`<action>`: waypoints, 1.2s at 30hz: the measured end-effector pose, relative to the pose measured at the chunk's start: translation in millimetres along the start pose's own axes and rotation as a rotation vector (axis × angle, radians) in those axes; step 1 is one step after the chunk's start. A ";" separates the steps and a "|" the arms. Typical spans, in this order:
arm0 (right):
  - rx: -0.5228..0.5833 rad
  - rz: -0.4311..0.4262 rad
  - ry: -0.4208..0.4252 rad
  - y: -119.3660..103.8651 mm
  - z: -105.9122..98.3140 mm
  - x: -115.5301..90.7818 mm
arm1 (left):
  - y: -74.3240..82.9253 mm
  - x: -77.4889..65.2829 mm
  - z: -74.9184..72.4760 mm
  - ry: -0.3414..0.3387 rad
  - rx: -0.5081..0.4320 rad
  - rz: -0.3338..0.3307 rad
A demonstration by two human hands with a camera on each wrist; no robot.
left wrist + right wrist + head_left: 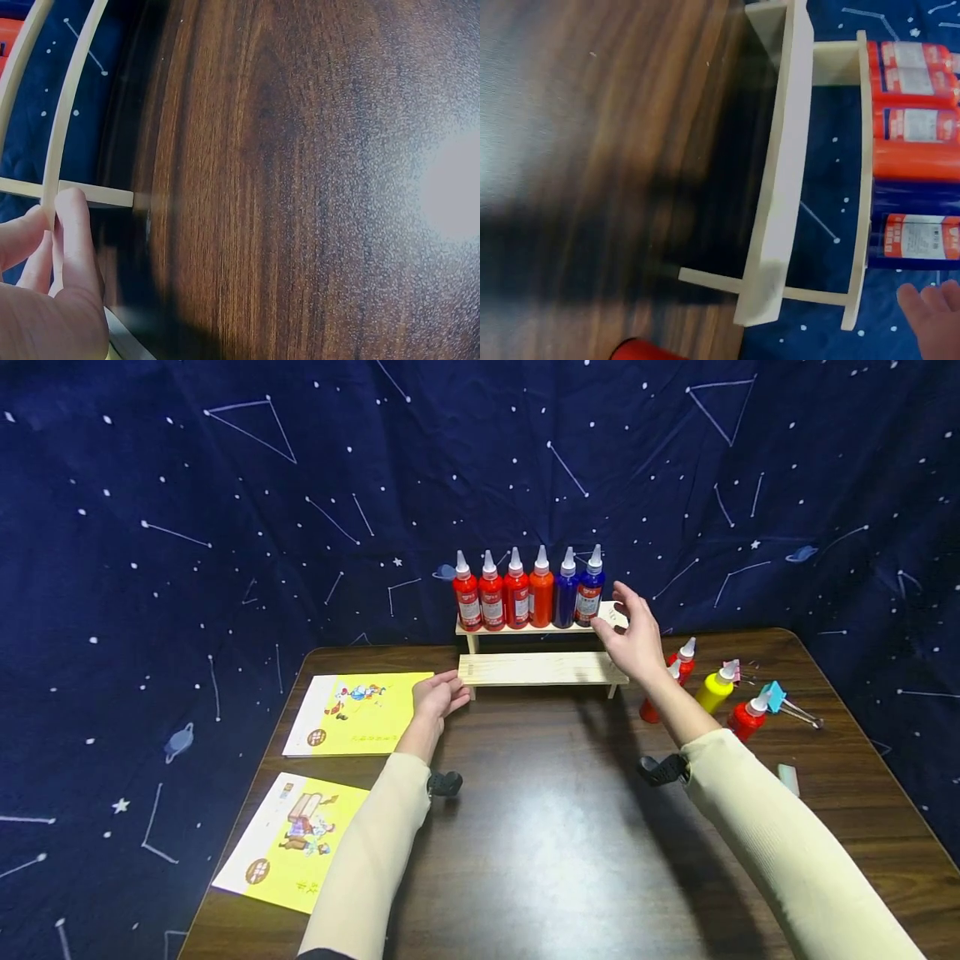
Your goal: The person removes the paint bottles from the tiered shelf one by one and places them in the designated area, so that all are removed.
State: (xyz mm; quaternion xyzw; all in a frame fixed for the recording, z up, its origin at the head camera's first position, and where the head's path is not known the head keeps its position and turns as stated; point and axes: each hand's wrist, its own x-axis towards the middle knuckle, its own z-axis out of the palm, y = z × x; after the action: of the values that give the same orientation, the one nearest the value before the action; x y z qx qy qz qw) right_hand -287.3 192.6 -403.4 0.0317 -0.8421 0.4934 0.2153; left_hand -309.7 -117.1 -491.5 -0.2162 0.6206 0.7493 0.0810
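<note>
A two-tier wooden rack [540,669] stands at the back of the table. My left hand [437,697] pinches the left end of its lower board, with thumb and fingers on either side of the board [66,127] in the left wrist view. Along the upper tier stand several paint bottles with pointed white caps: red ones [491,602] at left, an orange one [541,599], then two dark blue ones [589,595] at right. My right hand [636,639] is beside the last blue bottle, over the rack's right end. Its fingers [930,304] are loosely bent and grip nothing.
Right of the rack stand more paint bottles, red [747,718] and yellow [716,688], near a light-blue clip [773,697] and a pale block [788,779]. Two yellow-and-white booklets [360,714] lie at left. A dark starry cloth [375,485] hangs behind the table.
</note>
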 end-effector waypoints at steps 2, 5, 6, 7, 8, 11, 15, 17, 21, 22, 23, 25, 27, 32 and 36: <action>0.003 0.041 -0.034 0.5 3.7 10.8 | -0.4 0.0 0.2 -0.001 0.001 -0.002; 0.009 0.082 -0.076 0.9 7.9 24.5 | -1.4 0.0 0.6 0.000 -0.001 -0.003; 0.019 0.088 -0.092 0.8 9.1 28.1 | -1.7 0.0 0.9 0.000 -0.001 -0.002; 0.033 0.093 -0.105 0.7 10.2 30.9 | -2.0 -0.1 1.2 -0.001 0.000 -0.001; 0.044 0.096 -0.117 0.9 11.2 33.3 | -2.3 -0.3 1.5 -0.002 -0.001 -0.001; 0.067 0.115 -0.132 2.0 14.7 36.7 | -2.9 -0.6 2.1 -0.005 0.000 -0.006; 0.008 0.125 -0.078 4.1 19.7 36.5 | -2.7 -0.4 1.6 -0.006 -0.005 -0.006; -0.049 0.119 -0.042 5.3 22.5 36.5 | -2.1 0.2 0.7 -0.002 -0.006 -0.002; -0.108 0.112 0.013 7.8 27.3 35.5 | -0.9 0.9 -1.4 0.006 0.001 -0.009; -0.101 0.114 0.025 9.0 27.7 35.0 | -0.4 1.1 -0.9 0.005 0.005 -0.014; -0.089 0.113 0.037 9.6 27.8 33.9 | 0.0 1.4 -0.4 0.004 0.010 -0.017; -0.063 0.114 0.064 9.8 28.1 30.4 | 0.6 1.8 0.3 0.002 0.008 -0.021; -0.027 0.118 0.093 8.7 28.7 25.3 | 1.0 2.0 1.3 0.000 0.005 -0.020; 0.084 0.121 0.160 -1.0 27.5 6.5 | 1.2 1.0 2.8 -0.008 -0.008 -0.013; 0.175 0.094 0.131 -12.6 19.6 -14.5 | 0.3 1.1 1.3 0.002 -0.018 -0.016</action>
State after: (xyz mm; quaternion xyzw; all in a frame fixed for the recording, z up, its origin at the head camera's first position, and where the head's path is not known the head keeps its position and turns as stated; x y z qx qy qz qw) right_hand -277.3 167.4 -407.1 -0.0213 -0.7807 0.5755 0.2428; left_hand -311.2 -116.1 -491.5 -0.2226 0.6121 0.7541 0.0842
